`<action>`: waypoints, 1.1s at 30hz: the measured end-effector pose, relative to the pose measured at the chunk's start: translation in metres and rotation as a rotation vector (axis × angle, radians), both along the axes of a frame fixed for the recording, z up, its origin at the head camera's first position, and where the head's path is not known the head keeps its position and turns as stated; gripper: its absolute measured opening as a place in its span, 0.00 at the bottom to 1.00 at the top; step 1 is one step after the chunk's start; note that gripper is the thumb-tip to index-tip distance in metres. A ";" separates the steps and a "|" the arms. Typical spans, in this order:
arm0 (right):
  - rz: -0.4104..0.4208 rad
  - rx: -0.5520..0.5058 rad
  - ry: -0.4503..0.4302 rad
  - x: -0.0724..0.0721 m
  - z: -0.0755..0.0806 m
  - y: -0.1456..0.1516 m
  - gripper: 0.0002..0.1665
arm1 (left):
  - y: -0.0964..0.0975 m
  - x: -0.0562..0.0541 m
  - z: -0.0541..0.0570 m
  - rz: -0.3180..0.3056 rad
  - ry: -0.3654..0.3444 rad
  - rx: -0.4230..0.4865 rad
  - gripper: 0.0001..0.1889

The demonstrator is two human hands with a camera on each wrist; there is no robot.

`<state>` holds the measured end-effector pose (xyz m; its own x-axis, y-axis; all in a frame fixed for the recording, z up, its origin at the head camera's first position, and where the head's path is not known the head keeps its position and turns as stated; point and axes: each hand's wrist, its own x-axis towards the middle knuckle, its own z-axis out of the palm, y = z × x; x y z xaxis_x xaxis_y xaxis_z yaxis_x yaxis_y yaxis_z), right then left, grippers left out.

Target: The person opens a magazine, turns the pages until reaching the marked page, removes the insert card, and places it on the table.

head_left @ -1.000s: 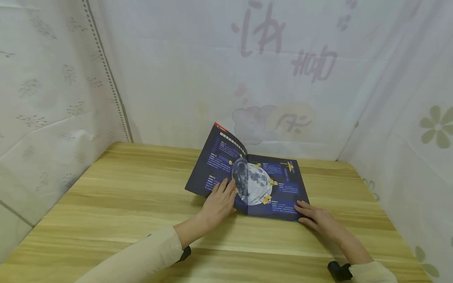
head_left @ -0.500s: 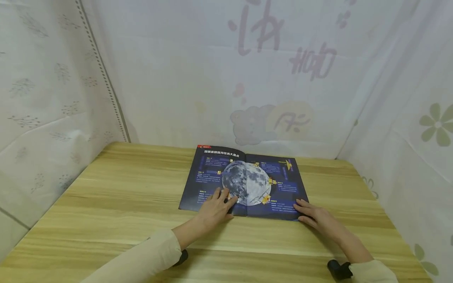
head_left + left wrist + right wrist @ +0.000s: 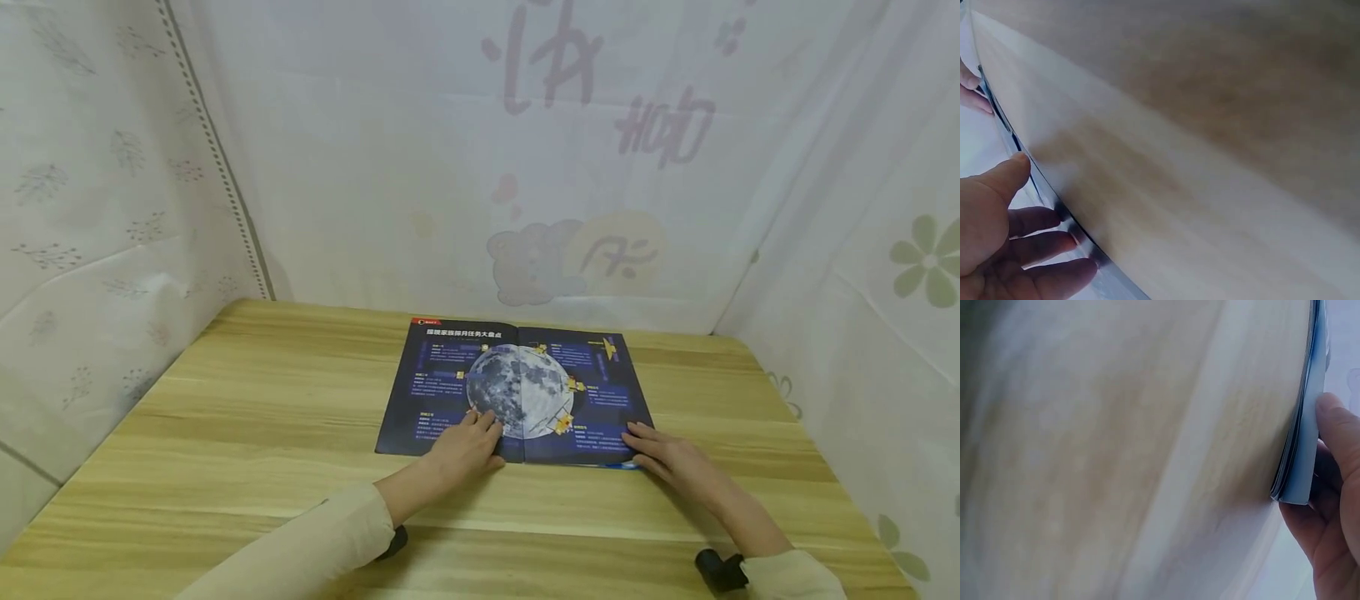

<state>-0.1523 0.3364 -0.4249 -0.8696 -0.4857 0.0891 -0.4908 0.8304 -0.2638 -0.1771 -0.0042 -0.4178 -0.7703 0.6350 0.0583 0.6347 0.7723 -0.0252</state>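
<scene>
A magazine (image 3: pixel 547 392) lies spread on the table, its dark blue pages showing a big grey moon. My left hand (image 3: pixel 465 446) rests on the lower part of the left page, near the fold, fingers loosely extended. In the left wrist view its fingertips (image 3: pixel 1088 265) meet the page just inside the near edge. The lower right corner is under my right hand (image 3: pixel 678 467), whose fingertips touch the page while the thumb sits by the near edge. The right wrist view shows the right thumb (image 3: pixel 1332 406) against the top page, above a stack of page edges.
The wooden table (image 3: pixel 262 433) extends around the magazine on all sides. Pale printed cloth (image 3: pixel 375 167) hangs behind and along both sides. A black wrist device (image 3: pixel 720 573) sits at the right cuff, and a beige sleeve (image 3: pixel 300 542) covers the left forearm.
The left page was raised at a slant and has come down flat to the left, my left hand lowering with it. My right hand has stayed at its corner.
</scene>
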 end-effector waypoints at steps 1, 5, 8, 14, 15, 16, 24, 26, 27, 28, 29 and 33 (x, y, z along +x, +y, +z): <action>0.004 0.013 0.011 0.000 0.000 0.000 0.21 | 0.001 0.000 0.000 0.001 0.015 -0.007 0.25; 0.023 0.066 0.056 0.000 0.002 -0.001 0.20 | 0.005 0.000 0.003 0.003 0.047 -0.048 0.25; 0.034 0.091 0.084 0.000 0.004 -0.001 0.20 | 0.007 -0.001 0.005 0.005 0.054 -0.069 0.25; 0.053 0.130 0.078 0.004 0.008 0.000 0.19 | 0.011 -0.005 0.005 -0.031 0.006 0.020 0.23; 0.060 0.140 0.081 0.004 0.008 0.000 0.19 | 0.012 -0.006 0.004 -0.045 -0.006 0.034 0.23; 0.068 0.150 0.084 0.005 0.009 0.000 0.19 | 0.013 -0.007 0.003 -0.057 -0.016 0.042 0.23; 0.104 0.204 0.136 0.009 0.010 -0.003 0.20 | 0.022 -0.009 0.002 -0.055 0.020 -0.002 0.22; 0.083 0.221 0.148 0.011 0.009 -0.003 0.20 | 0.025 -0.008 0.002 -0.039 0.046 -0.019 0.23; 0.072 0.231 0.156 0.011 0.009 -0.003 0.20 | 0.026 -0.008 0.002 -0.030 0.060 -0.028 0.24; 0.066 0.237 0.170 0.012 0.008 -0.003 0.19 | 0.027 -0.008 0.002 -0.023 0.078 -0.038 0.24; 0.058 0.243 0.186 0.012 0.007 -0.002 0.19 | 0.028 -0.007 0.003 -0.014 0.093 -0.045 0.25; 0.047 0.241 0.266 0.013 0.003 -0.001 0.19 | 0.033 -0.006 0.004 0.000 0.113 -0.057 0.27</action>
